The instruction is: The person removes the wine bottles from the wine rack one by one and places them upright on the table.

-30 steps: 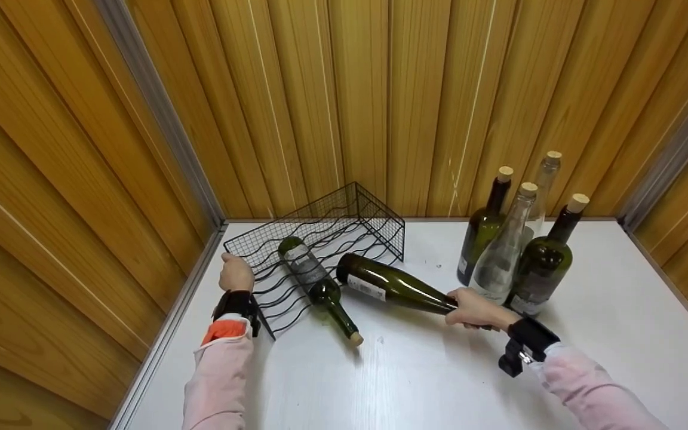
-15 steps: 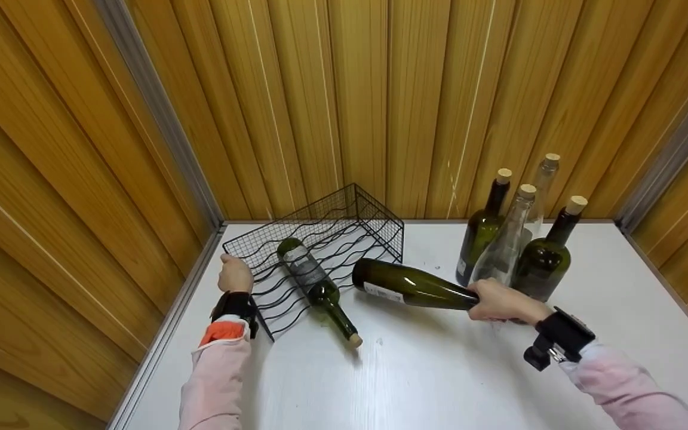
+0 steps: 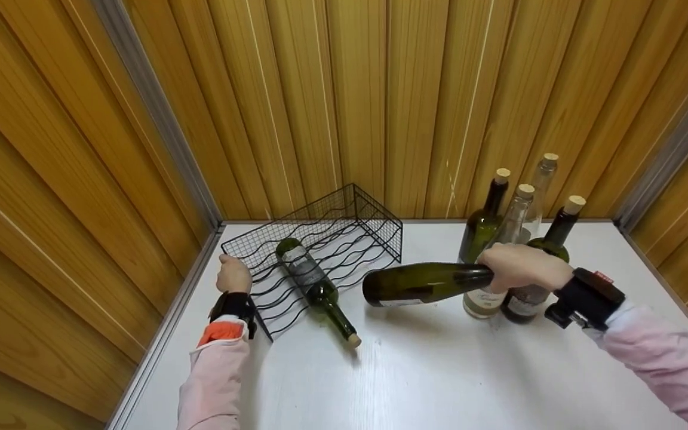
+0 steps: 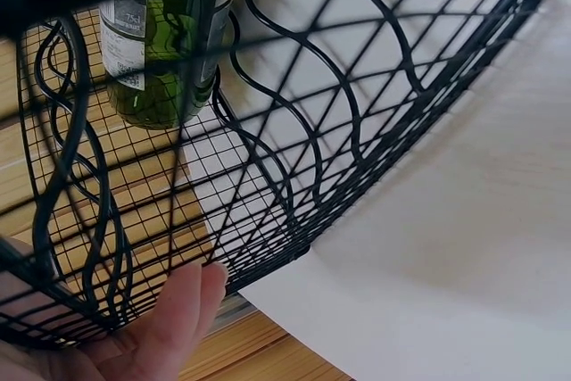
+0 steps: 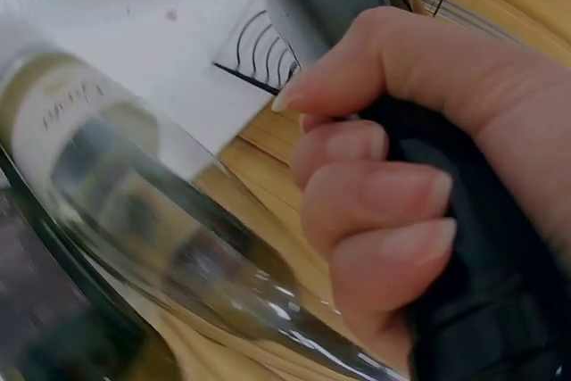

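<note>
At the left corner of a black wire wine rack [image 3: 314, 218], my left hand [image 3: 235, 275] grips the frame; its fingers [image 4: 178, 314] are at the mesh in the left wrist view. One corked green wine bottle [image 3: 305, 266] lies across the wavy rack wires, neck toward me. My right hand [image 3: 523, 266] holds a dark green wine bottle [image 3: 421, 280] by the neck, nearly level above the table, its base pointing left at the rack's right side. In the right wrist view, curled fingers [image 5: 375, 194] wrap around that neck, hiding its end.
Behind and below my right hand stand two corked green bottles [image 3: 481, 230], [image 3: 559, 233] and two clear corked bottles, one in front [image 3: 484, 301] and one at the back [image 3: 541, 182]. Wood-panel walls [image 3: 415, 107] enclose the white table [image 3: 415, 370].
My right hand has moved right and up, carrying the dark green bottle away from the rack and swinging it closer to level. The left hand and rack stay nearly still.
</note>
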`<state>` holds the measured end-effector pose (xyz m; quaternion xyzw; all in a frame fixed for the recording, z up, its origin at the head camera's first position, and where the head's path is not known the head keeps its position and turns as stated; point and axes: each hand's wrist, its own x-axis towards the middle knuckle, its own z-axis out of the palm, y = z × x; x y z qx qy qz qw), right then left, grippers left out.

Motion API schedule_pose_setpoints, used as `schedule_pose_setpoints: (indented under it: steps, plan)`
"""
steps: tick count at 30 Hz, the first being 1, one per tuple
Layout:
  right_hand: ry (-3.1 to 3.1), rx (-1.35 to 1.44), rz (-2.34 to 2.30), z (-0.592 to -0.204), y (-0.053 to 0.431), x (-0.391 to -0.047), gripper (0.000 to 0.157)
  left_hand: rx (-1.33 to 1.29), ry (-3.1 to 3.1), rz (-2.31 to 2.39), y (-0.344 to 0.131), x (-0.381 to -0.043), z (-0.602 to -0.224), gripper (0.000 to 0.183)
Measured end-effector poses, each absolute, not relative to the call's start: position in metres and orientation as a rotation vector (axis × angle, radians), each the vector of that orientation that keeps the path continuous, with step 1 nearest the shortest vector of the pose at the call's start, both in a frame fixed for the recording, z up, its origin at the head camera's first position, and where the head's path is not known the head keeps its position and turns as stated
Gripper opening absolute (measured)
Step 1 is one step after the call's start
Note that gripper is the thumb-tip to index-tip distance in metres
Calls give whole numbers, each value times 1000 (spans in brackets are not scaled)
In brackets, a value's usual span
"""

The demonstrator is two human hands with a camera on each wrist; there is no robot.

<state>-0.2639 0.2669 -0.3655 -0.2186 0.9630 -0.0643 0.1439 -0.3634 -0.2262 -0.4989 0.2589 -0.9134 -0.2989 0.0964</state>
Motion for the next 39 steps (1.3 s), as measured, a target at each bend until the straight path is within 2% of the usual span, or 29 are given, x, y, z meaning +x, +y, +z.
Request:
schedule_pose_setpoints:
  steps: [10, 18, 26, 30, 34, 39]
  plan:
    - [2880, -931, 348, -333, 249, -263, 24, 767, -2698, -906, -228, -363, -498, 28]
    - [2856, -810, 439, -329, 241, -263, 28, 772, -2720, -876, -228, -362, -498, 27]
    - [2861, -885, 498, -329, 241, -264, 28, 712, -2760, -845, -232, -362, -499, 29]
    - [2846, -901, 484, -330, 240, -263, 28, 681, -2746, -693, -229, -359, -494, 37]
    - [2841, -898, 457, -329, 239, -262, 30, 541, -2700, -470, -211, -357, -475, 49]
    - [2840, -905, 444, -328, 238, -261, 31, 122, -2524, -387, -162, -345, -446, 49]
